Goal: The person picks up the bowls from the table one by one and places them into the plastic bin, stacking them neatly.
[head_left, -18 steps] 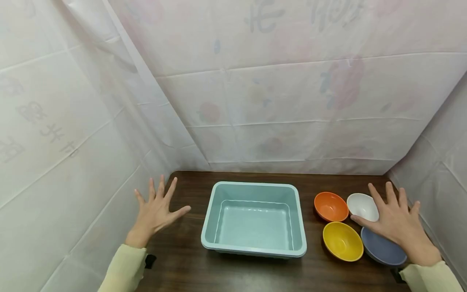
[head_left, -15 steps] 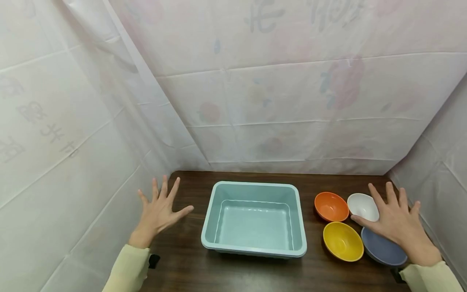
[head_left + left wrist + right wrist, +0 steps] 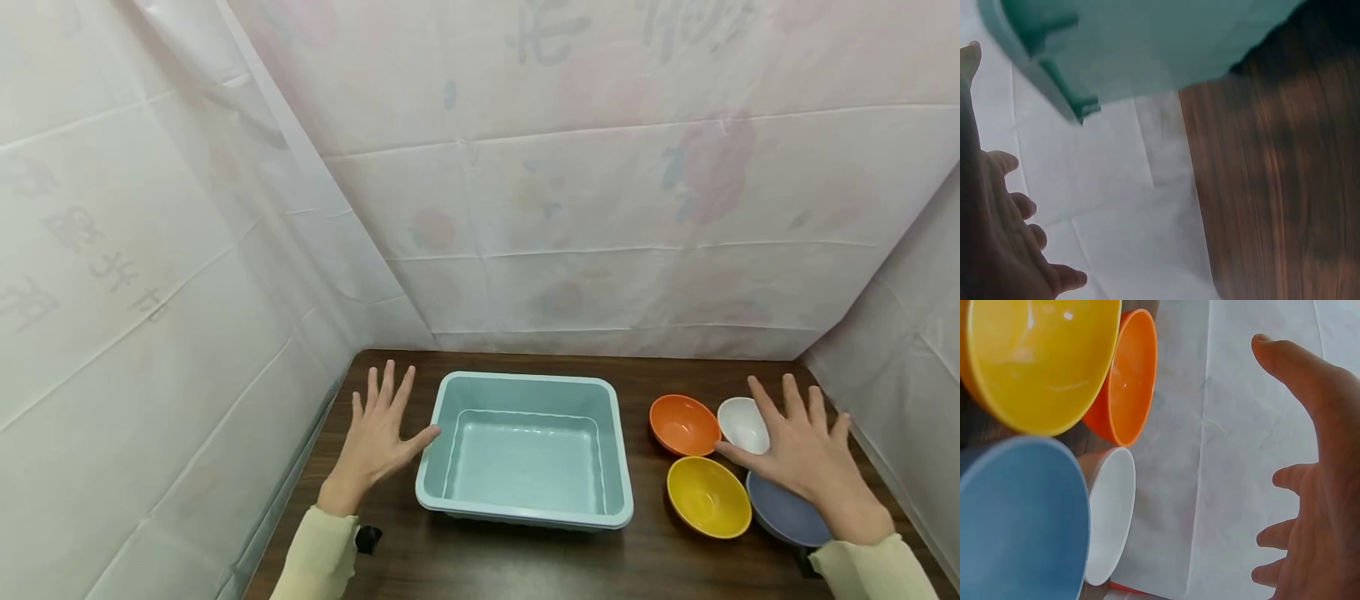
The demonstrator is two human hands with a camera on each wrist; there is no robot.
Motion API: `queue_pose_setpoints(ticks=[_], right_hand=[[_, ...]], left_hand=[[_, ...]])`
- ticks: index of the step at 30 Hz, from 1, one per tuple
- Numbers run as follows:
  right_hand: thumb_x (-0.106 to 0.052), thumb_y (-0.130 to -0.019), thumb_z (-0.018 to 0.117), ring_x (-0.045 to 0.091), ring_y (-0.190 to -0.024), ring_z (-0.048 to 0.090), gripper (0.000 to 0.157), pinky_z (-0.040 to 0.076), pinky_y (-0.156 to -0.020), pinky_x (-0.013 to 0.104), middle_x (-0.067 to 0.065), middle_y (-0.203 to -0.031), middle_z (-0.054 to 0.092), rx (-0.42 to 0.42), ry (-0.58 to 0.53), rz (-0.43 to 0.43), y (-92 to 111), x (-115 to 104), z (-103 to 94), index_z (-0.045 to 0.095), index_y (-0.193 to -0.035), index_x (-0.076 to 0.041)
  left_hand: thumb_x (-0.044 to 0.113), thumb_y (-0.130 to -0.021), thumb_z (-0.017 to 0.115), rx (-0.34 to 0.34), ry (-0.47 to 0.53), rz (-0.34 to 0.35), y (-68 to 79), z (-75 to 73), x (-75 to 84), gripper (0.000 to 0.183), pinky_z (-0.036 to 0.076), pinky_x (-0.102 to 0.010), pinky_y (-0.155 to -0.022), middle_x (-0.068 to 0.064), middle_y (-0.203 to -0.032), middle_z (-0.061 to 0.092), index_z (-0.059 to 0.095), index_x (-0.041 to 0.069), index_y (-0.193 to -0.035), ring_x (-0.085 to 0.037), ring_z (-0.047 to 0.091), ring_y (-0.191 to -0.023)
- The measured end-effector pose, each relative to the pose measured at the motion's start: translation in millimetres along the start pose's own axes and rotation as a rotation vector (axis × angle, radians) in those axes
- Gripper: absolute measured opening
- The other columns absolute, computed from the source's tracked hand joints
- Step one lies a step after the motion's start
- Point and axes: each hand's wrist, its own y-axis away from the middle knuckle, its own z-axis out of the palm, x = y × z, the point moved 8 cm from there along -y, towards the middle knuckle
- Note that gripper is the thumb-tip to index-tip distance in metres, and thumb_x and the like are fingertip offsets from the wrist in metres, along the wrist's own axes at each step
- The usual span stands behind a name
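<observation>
Spreading wide, left hand [image 3: 377,446] and right hand [image 3: 806,457] flank the pale-teal rectangular basin [image 3: 528,462]; right of it, four round bowls [image 3: 708,497].

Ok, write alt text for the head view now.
A left hand, fingers spread, hovers by the left side of a pale teal tub on a dark wooden table. The right hand, also spread, partly hides a white bowl and a blue bowl beside an orange bowl and a yellow bowl.
</observation>
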Motion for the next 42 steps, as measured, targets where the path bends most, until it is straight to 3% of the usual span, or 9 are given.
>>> queue_pose_setpoints(ticks=[7,13,20,24,31,37,42], right_hand=[[-0.077,-0.083,0.064,0.074,-0.142,0.000,0.120,0.003,-0.099,0.092,0.044,-0.162,0.001,-0.029,-0.041,-0.016,-6,-12,5.2,0.005,-0.167,-0.016],[-0.078,-0.084,0.063,0.074,-0.141,-0.002,0.121,0.001,-0.100,0.092,0.045,-0.161,-0.001,-0.059,-0.060,-0.019,-10,-16,12.5,0.002,-0.167,-0.014],[-0.076,-0.085,0.063,0.075,-0.141,0.003,0.118,0.004,-0.100,0.092,0.045,-0.161,0.004,-0.110,-0.075,-0.034,-22,-22,22.1,0.007,-0.167,-0.011],[-0.076,-0.086,0.062,0.075,-0.141,0.003,0.117,0.005,-0.102,0.091,0.045,-0.161,0.003,-0.147,-0.083,-0.041,-32,-24,29.1,0.009,-0.166,-0.009],[-0.074,-0.087,0.063,0.076,-0.140,0.007,0.114,0.010,-0.102,0.090,0.046,-0.161,0.006,-0.194,-0.092,-0.091,-48,-30,43.4,0.012,-0.166,-0.008],[-0.072,-0.086,0.065,0.076,-0.140,0.010,0.112,0.015,-0.104,0.088,0.046,-0.160,0.010,-0.230,-0.113,-0.130,-58,-42,55.3,0.019,-0.164,-0.006],[-0.073,-0.084,0.067,0.075,-0.140,0.013,0.112,0.020,-0.104,0.087,0.045,-0.160,0.013,-0.264,-0.104,-0.139,-62,-49,65.9,0.025,-0.161,-0.004]], left_hand=[[0.068,-0.093,0.060,-0.015,0.083,0.068,-4.0,13.6,31.7,0.098,0.014,-0.075,-0.120,-0.002,-0.175,-0.004,0.005,0.034,-0.167,-0.037,-0.006,-0.161],[0.067,-0.095,0.057,-0.046,0.132,0.145,-4.7,24.7,50.1,0.092,0.018,-0.071,-0.121,0.001,-0.175,0.004,0.016,0.025,-0.167,-0.031,0.000,-0.162],[0.064,-0.097,0.058,-0.059,0.166,0.236,-1.9,27.8,57.8,0.087,0.030,-0.065,-0.120,-0.005,-0.172,0.024,0.026,0.020,-0.165,-0.033,0.013,-0.160],[0.063,-0.098,0.056,-0.079,0.165,0.262,-2.6,30.6,59.9,0.084,0.035,-0.065,-0.116,-0.006,-0.171,0.026,0.030,0.019,-0.164,-0.036,0.018,-0.159],[0.063,-0.100,0.052,-0.150,0.139,0.290,-4.3,37.6,64.1,0.077,0.035,-0.069,-0.114,-0.003,-0.170,0.029,0.034,0.021,-0.163,-0.036,0.008,-0.161],[0.059,-0.101,0.053,-0.160,0.125,0.328,-5.5,39.4,68.5,0.073,0.036,-0.070,-0.113,-0.004,-0.169,0.032,0.037,0.022,-0.162,-0.037,0.014,-0.160],[0.061,-0.101,0.052,-0.183,0.133,0.310,-6.0,42.2,68.1,0.074,0.032,-0.069,-0.116,-0.005,-0.169,0.032,0.035,0.024,-0.162,-0.035,0.013,-0.160]])
